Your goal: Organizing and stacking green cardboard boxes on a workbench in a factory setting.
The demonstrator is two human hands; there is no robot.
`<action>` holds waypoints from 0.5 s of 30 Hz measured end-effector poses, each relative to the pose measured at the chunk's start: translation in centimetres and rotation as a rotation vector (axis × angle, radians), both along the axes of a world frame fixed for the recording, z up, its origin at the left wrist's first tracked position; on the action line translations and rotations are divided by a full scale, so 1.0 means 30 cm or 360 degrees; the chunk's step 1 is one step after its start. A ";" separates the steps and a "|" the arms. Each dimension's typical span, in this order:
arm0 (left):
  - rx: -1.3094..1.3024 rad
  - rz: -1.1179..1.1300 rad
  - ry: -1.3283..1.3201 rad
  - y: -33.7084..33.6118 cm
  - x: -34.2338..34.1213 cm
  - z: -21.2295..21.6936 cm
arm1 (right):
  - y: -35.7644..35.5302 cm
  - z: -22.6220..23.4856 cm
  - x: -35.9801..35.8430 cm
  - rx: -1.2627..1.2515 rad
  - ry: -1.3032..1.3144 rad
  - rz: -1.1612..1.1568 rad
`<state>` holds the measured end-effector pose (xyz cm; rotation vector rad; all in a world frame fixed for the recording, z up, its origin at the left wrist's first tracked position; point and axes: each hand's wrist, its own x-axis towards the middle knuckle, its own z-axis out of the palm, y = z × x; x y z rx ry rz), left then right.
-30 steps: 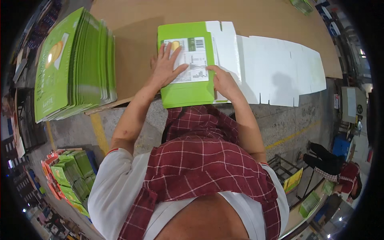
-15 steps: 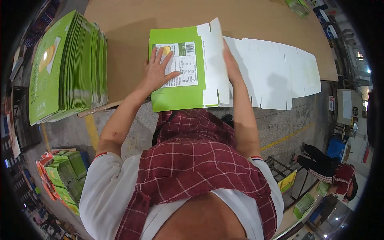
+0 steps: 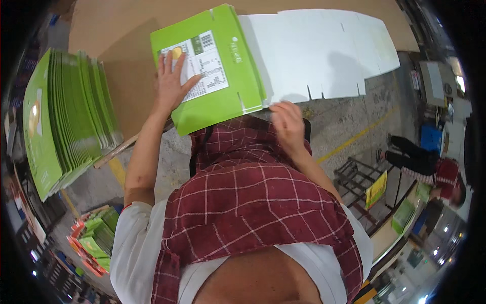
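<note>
A flattened green carton (image 3: 217, 104) with a white label lies tilted on the cardboard-covered table, its near corner past the edge. My left hand (image 3: 173, 83) rests flat on the label with its fingers spread. On the carton's right side a green panel (image 3: 238, 50) lies folded over it, green face up. My right hand (image 3: 288, 126) is at the near right corner, fingers curled together; what they hold, if anything, is hidden. White die-cut cardboard sheets (image 3: 314, 53) lie to the right, close to the folded panel.
A long row of green cartons (image 3: 71, 121) stands on the table's left. More green and orange packages (image 3: 96, 238) are on the lower left. A metal frame (image 3: 354, 177) stands on the right, and another person (image 3: 430, 162) is farther right.
The carton's right panel has gone from standing up, white side showing, to folded over, green. My right hand moved from behind it to the near corner. The carton has turned slightly.
</note>
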<state>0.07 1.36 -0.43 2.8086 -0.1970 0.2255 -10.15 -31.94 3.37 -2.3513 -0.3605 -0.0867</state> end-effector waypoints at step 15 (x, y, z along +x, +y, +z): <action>-0.0059 -0.0114 -0.0061 -0.001 0.005 0.026 | -0.220 -0.082 0.124 0.1665 0.0557 -0.1434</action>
